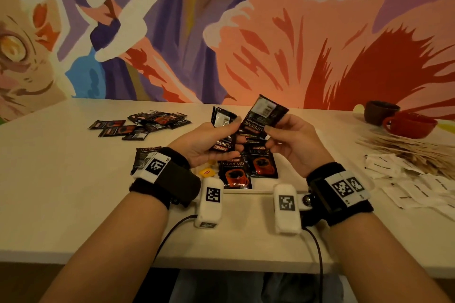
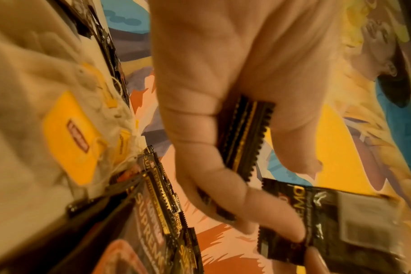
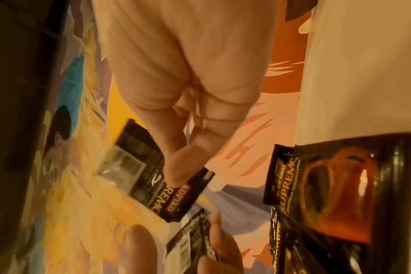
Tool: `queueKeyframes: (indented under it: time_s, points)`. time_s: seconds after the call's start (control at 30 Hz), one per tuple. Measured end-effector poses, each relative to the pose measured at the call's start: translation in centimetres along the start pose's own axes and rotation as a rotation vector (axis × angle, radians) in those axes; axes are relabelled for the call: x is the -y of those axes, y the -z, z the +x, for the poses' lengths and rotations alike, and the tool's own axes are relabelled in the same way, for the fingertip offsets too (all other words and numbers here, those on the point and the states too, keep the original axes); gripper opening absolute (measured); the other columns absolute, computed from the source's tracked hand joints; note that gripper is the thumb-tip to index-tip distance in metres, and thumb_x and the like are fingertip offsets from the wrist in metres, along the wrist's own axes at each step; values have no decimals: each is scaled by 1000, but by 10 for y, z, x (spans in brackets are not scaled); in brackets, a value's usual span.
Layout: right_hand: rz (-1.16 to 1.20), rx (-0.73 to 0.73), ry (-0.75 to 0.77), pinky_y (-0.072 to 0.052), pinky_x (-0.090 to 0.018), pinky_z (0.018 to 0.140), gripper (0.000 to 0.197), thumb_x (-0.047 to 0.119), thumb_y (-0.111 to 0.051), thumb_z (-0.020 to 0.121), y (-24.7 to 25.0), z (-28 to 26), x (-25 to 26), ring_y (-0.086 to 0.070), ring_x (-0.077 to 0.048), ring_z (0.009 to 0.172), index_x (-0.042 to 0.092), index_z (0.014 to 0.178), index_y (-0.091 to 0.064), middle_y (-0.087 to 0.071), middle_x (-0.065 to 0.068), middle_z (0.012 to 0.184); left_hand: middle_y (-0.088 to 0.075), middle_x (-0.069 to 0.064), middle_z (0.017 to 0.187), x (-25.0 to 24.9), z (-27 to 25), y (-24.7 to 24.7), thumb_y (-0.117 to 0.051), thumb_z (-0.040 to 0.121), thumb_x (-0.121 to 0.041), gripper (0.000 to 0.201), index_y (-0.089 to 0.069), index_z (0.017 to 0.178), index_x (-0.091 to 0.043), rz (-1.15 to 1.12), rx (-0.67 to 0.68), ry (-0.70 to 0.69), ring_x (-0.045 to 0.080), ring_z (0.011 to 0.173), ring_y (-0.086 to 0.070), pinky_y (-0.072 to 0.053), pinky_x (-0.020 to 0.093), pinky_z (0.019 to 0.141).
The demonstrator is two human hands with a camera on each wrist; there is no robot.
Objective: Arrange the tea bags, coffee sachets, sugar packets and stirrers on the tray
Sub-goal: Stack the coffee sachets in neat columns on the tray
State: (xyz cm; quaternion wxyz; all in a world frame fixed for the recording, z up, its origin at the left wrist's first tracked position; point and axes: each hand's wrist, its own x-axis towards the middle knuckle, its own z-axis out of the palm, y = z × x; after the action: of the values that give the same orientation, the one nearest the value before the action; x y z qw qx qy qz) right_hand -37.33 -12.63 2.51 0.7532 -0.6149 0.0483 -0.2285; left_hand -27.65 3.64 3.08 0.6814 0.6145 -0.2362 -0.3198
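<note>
1. Pale and wide, the surface (image 1: 73, 192) runs back to a wall painted with a bright mural (image 1: 270, 44); both forearms reach in from the near edge, each with a black wrist strap.
2. Just beyond the wrists lies the tray (image 1: 261, 191), its pale near rim showing between them. On it are black coffee sachets (image 1: 235, 174) printed with a red cup, and at 9 o'clock from them a yellow tea bag tag (image 1: 206, 172); the left wrist view shows pale tea bags (image 2: 24, 92) lying beside the sachets.
3. Above the tray the left hand (image 1: 204, 142) has fingers and thumb curled round an upright sachet (image 1: 222, 120), its pale label facing the person.
4. At 3 o'clock from it, close by, the right hand (image 1: 293, 140) pinches a second sachet (image 1: 264, 113) between thumb and fingers, tilted with its top toward 1 o'clock.
5. At 3 o'clock from the tray, white sugar packets (image 1: 413, 187) are scattered loose on the surface, and beyond them lies a heap of wooden stirrers (image 1: 406, 147).
6. Toward 10 o'clock, further back, a loose spread of more sachets (image 1: 142, 124) rests on the surface, apart from the tray.
7. Far at 2 o'clock, near the wall, a dark brown cup (image 1: 378, 112) stands touching or just behind a red cup (image 1: 408, 125).
</note>
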Motion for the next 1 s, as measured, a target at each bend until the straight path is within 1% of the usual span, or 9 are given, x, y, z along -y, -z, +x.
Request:
queueKeyframes:
  time_s: [0.07,0.17,0.27,0.33,0.43,0.5,0.7,0.83,1.0]
  points:
    - [12,5,72,-55,-20,58,23,-19,-53,79,4,0,-2,-68,-14,64,2,79,-63,-70,-5,73,-69,9,84,-1,0,0,-58,87,-40,33,-63,102,-10,-14,-17,31,13,68,-66,-55,19,50]
    - [-80,83,110,-54,-21,71,42,-22,-43,78,5,-3,-3,-67,-16,83,4,66,-73,-71,-4,80,-69,9,91,1,1,0,-64,87,-20,17,-65,102,-12,-16,-35,-29,16,79,-67,-55,19,55]
    - [-46,133,68,-54,-19,70,41,-19,-41,81,4,-4,-3,-65,-17,85,3,70,-74,-70,-6,83,-69,14,104,5,3,-3,-65,83,-1,26,-63,107,-11,38,-115,-117,27,100,-65,-54,37,82]
    - [-48,139,53,-55,-20,69,31,-14,-48,84,1,-4,-3,-65,-17,85,6,89,-71,-66,-6,90,-68,15,106,6,4,-5,-65,82,1,29,-63,109,-9,47,-143,-134,29,104,-64,-50,43,90]
    - [-112,108,34,-55,-21,67,40,-12,-56,82,0,-2,-4,-64,-14,82,15,112,-58,-57,-5,100,-70,8,98,6,5,-5,-66,81,1,28,-64,105,-13,60,-131,-135,21,95,-66,-54,35,82]
    - [-139,100,-12,-55,-20,61,45,-14,-57,81,1,-2,-4,-66,-10,71,12,118,-55,-59,-4,90,-71,3,94,8,7,-5,-67,82,-3,25,-65,102,-18,80,-114,-137,15,89,-67,-56,30,74]
    - [-219,-145,-47,-52,-23,55,36,-15,-56,79,17,4,0,-60,-14,63,4,110,-61,-58,-3,70,-74,8,82,1,4,-1,-53,93,-35,24,-61,98,-12,-156,-194,-97,15,64,-68,-50,19,47]
    - [-467,-110,-272,-33,-20,43,33,-14,-58,77,23,5,-4,-44,-13,53,2,105,-65,-56,-8,67,-73,15,84,-1,0,0,-32,95,-23,36,-52,118,-3,-326,-112,-66,23,63,-70,-52,21,47]
    - [-535,-64,-325,-32,-19,42,36,-11,-66,74,22,5,-8,-40,-12,52,6,106,-61,-53,-6,62,-70,14,106,1,-2,-4,-43,96,-14,26,-56,116,-5,-240,-52,-51,27,85,-71,-59,31,61]
